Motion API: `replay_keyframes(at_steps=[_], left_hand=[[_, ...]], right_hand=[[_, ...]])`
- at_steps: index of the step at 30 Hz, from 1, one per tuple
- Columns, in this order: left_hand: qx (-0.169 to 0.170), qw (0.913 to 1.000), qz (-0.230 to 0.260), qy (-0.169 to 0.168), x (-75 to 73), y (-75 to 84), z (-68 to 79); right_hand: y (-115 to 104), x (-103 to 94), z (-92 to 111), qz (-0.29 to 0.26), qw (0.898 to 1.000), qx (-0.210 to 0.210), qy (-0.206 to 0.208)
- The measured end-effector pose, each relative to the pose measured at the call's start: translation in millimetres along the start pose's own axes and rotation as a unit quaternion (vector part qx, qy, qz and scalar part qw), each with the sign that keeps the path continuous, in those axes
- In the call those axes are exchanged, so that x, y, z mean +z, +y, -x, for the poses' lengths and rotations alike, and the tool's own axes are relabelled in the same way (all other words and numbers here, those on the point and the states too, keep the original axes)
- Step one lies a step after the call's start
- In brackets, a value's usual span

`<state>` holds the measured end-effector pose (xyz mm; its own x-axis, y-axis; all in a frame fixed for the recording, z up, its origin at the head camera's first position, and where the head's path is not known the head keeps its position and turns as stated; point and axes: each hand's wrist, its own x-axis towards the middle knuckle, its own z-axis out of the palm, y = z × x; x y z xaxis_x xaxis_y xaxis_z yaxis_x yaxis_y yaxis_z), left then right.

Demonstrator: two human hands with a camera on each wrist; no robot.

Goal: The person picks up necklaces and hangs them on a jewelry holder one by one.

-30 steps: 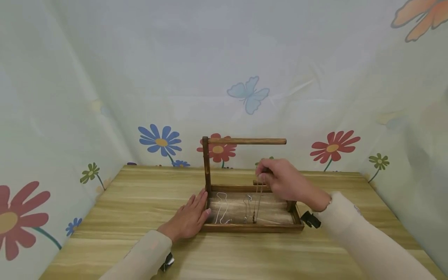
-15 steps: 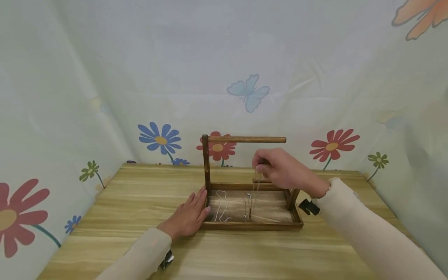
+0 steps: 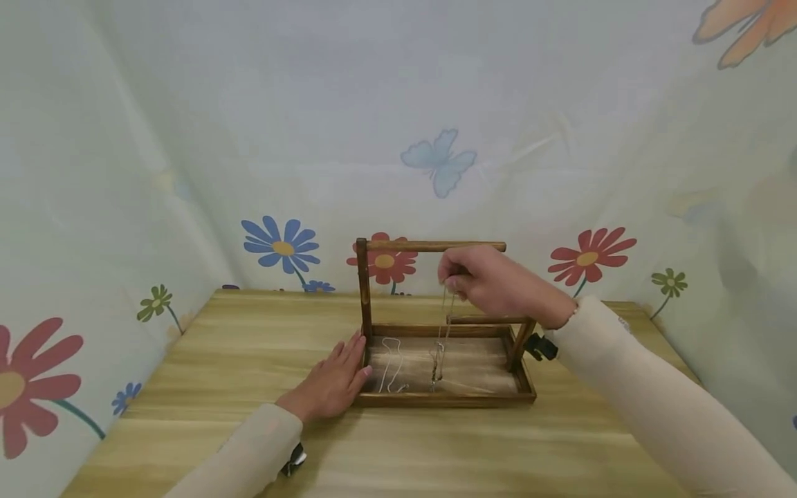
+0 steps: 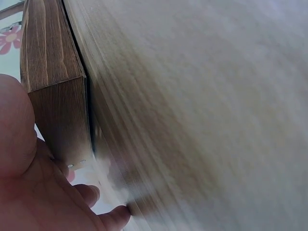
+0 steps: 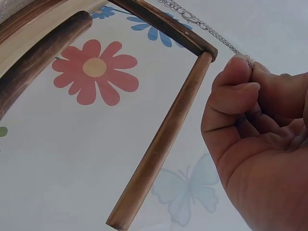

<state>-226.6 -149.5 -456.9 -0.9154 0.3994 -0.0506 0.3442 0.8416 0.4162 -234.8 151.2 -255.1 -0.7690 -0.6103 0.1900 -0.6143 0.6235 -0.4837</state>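
Note:
My right hand (image 3: 492, 283) pinches a thin silver chain necklace (image 5: 193, 19) between thumb and forefinger. The necklace hangs in a long loop over the tray of a brown wooden jewellery stand (image 3: 448, 400), its clasp showing in the right wrist view. That hand is above the stand's short lower bar (image 3: 488, 319) and just under the free end of the tall bar (image 3: 405, 245). My left hand (image 3: 330, 380) lies on the table with straight fingers, touching the tray's left side. A pale chain (image 3: 391, 363) lies in the tray's left part; a further chain at its middle overlaps the hanging loop.
The stand's tall post (image 3: 364, 290) rises at the tray's left end, the short post (image 3: 519, 346) at its right. A wood-grain table (image 3: 249, 346) surrounds the stand. Flower-printed cloth (image 3: 299, 138) hangs behind and at both sides.
My right hand has moved up and a little left with the necklace, whose lower end now overlaps the middle chain. The left hand has stayed in place.

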Motion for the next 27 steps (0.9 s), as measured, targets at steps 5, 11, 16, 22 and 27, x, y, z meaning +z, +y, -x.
replay_keyframes(at_steps=[5, 11, 16, 22, 27], left_hand=[[0.003, 1.0000, -0.006, 0.006, -2.9, 0.9, -0.9], [0.004, 0.9999, -0.003, 0.009, -1.1, 2.0, -2.5], [-0.001, 0.9999, 0.003, 0.010, 3.8, 4.0, 3.0], [-0.001, 0.9999, 0.001, 0.011, 6.4, 5.5, 7.4], [-0.001, 0.9998, -0.005, 0.018, 3.8, 4.7, 5.7]], right_hand=[[0.1, -3.2, -7.6, 0.011, 1.000, -0.010, 0.000], [-1.3, -4.9, -14.1, 0.012, 1.000, -0.012, -0.006], [-2.4, -2.4, -17.9, -0.001, 1.000, -0.003, -0.015], [-4.7, -1.0, -21.8, 0.012, 1.000, -0.007, -0.018], [-8.0, -3.0, -27.6, 0.017, 1.000, -0.017, -0.017]])
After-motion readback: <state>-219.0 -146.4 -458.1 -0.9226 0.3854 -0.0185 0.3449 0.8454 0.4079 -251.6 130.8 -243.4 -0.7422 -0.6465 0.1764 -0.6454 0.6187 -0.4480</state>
